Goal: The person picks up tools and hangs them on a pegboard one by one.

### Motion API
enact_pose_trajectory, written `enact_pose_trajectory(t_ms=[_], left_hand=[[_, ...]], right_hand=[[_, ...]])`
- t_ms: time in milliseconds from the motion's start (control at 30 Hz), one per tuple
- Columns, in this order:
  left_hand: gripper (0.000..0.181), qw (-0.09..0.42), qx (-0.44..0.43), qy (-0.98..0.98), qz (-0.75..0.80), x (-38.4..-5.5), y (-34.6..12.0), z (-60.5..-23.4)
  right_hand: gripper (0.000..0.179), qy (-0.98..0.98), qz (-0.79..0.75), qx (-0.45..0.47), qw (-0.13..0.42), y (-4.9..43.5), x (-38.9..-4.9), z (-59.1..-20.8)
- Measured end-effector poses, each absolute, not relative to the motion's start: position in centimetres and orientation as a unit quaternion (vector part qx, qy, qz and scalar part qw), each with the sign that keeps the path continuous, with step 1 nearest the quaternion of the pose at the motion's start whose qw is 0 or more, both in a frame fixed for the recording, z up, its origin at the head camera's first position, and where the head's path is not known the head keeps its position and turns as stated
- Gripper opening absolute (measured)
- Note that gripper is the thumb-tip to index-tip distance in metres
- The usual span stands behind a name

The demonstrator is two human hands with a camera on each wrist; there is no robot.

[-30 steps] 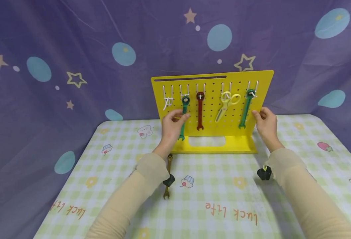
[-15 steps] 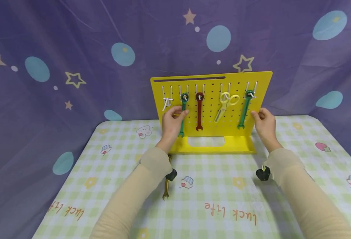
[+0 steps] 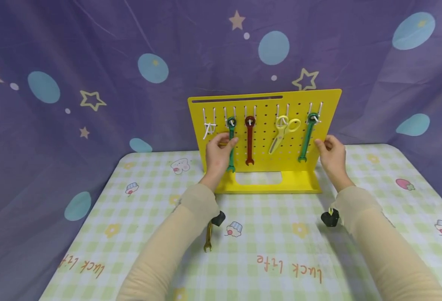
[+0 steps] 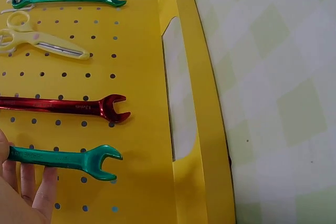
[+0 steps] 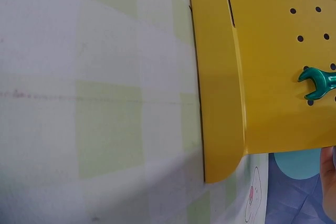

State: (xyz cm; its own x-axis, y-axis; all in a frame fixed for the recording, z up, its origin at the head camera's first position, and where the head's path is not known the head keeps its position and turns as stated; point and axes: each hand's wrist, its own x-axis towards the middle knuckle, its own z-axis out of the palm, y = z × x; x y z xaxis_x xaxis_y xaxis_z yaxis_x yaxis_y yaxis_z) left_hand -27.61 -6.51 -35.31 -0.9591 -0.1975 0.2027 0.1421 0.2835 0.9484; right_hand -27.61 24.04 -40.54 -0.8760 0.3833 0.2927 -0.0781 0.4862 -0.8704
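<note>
A yellow pegboard (image 3: 260,144) stands upright on the table, with tools hanging on its white hooks. My left hand (image 3: 218,156) pinches the left green wrench (image 3: 231,161) by its shaft, thumb in front and fingers behind; in the left wrist view its open end (image 4: 102,162) points toward the board's base. The ring end of this wrench is at a hook. At the board's right edge, my right hand (image 3: 333,156) grips the panel, thumb on the front. Beside it hangs another green wrench (image 3: 306,142). A red wrench (image 3: 249,144) and yellow scissors (image 3: 281,136) hang between the hands.
A gold wrench (image 3: 208,238) lies on the checked tablecloth (image 3: 281,234), partly hidden under the left forearm. At the board's far left is a white hook (image 3: 209,127) with no tool on it. A purple curtain (image 3: 205,50) hangs behind the table.
The left green wrench has risen slightly, and its lower end has swung a little right with my left hand. My right hand stays on the board's edge.
</note>
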Motion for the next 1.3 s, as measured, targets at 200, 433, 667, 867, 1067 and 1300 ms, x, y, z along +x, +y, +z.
enact_pose_trajectory(t_ms=[200, 433, 667, 867, 1067, 1300], left_hand=[[0.028, 0.142, 0.008, -0.784, -0.605, -27.8, -6.5, -35.4], [0.028, 0.135, -0.006, -0.779, -0.613, -27.9, -6.5, -35.6], [0.032, 0.099, -0.011, -0.772, -0.628, -27.8, -7.2, -35.9], [0.031, 0.074, -0.015, -0.775, -0.628, -27.9, -8.3, -35.8], [0.027, 0.073, -0.027, -0.765, -0.639, -27.5, -9.7, -35.6], [0.03, 0.037, -0.024, -0.758, -0.651, -26.1, -11.2, -35.6]], right_hand=[[0.045, -0.831, 0.5, -0.095, 0.224, 24.1, -27.5, -40.3], [0.044, -0.829, 0.504, -0.098, 0.222, 24.1, -27.6, -40.3], [0.042, -0.828, 0.503, -0.092, 0.23, 23.9, -27.6, -40.5], [0.041, -0.828, 0.5, -0.089, 0.237, 23.9, -27.6, -40.5], [0.04, -0.824, 0.505, -0.089, 0.241, 23.9, -27.8, -40.5], [0.041, -0.828, 0.5, -0.098, 0.233, 23.9, -27.6, -40.6]])
